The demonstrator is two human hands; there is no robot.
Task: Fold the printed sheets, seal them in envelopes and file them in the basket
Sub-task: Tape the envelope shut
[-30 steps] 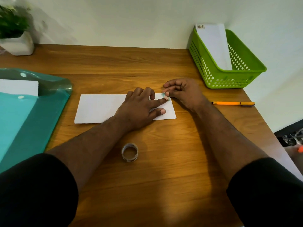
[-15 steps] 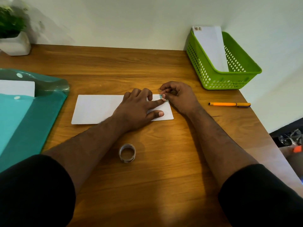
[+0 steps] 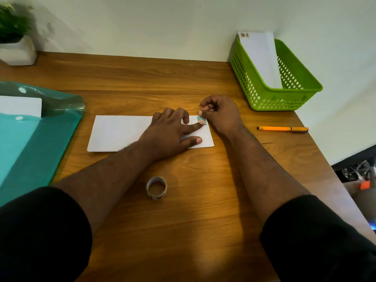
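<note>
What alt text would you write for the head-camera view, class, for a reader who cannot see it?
On a wooden desk, a left hand presses a white envelope flat, its forefinger on a small stamp at the corner, which the right hand touches. A green basket holding another envelope stands at right, near an orange pen.

bare desk behind envelope; tape roll obstructs in front.

Left grip lies flat with fingers spread, forefinger extended rightward. Right grip sits just beside it, fingers curled, thumb tip down.
</note>
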